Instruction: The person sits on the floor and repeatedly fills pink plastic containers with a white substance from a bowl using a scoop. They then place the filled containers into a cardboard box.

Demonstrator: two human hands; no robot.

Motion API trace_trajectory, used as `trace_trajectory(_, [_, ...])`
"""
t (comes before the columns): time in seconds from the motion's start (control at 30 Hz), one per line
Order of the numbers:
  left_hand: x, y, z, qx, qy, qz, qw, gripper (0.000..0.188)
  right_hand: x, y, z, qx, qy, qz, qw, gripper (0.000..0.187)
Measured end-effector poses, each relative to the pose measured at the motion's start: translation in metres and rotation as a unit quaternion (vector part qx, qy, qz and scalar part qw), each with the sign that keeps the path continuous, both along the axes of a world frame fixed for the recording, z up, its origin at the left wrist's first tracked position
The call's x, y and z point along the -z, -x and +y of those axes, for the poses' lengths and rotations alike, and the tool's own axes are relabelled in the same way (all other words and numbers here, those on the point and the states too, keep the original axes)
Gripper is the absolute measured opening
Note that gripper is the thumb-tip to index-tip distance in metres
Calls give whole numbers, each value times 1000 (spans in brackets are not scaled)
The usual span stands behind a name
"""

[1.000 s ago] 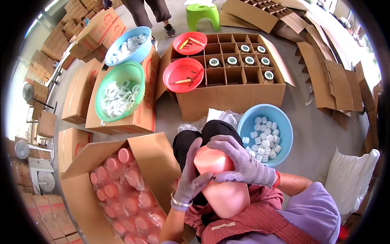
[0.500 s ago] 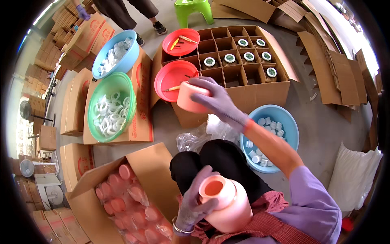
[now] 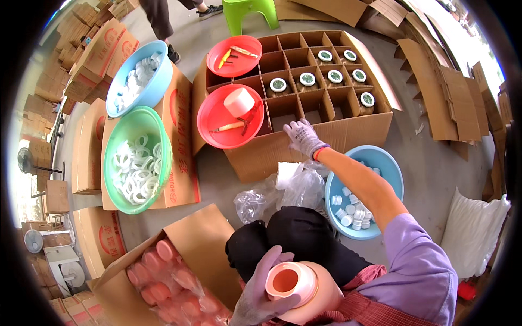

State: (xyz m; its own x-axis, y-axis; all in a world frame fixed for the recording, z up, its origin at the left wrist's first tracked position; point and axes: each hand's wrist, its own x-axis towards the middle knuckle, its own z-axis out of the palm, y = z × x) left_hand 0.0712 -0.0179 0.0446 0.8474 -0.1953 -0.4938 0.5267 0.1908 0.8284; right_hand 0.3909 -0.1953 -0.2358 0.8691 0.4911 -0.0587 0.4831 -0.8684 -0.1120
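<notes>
My left hand (image 3: 254,293), in a grey-purple glove, is wrapped round the neck of a pink jug body (image 3: 322,293) in my lap. Its round mouth tilts up toward me, uncapped. My gloved right hand (image 3: 304,138) reaches out to the near edge of a divided cardboard carton (image 3: 353,130), fingers slightly apart and nothing seen in them. Several jars with green-and-white tops (image 3: 308,79) stand in the carton's cells. Left of that hand, a red bowl (image 3: 205,124) holds a pink cup (image 3: 238,102) and a slim, wooden-handled tool (image 3: 228,126).
Another red bowl (image 3: 250,46) with tools lies behind. At left, a green basin (image 3: 111,185) holds white rings and a blue one (image 3: 157,92) white parts. An open box (image 3: 198,239) of bagged pink cups sits nearby. At right, a blue basin (image 3: 396,179) contains white caps.
The pink cup has left my right hand and now lies in the nearer red bowl. That hand has moved right to the carton's edge. My left hand keeps the jug body.
</notes>
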Motion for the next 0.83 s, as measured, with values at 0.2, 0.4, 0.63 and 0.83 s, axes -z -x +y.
trace_trajectory(0.2, [-3,3,-10,32,-162,-4,986,80,-6,20,0,-27,105,62,992,20])
trace_trajectory(0.4, [-8,15,-17,16,-184,-50,982,74,2,54,-2,-43,110,58,991,22])
trace_trajectory(0.63, [-2,5,26,-15,-123,-90,988,46,-10,30,-19,-34,-14,53,998,32])
trace_trajectory(0.83, [148,-137,147,-138,-386,-127,903,35,-44,-15,-124,188,-95,-230,950,53])
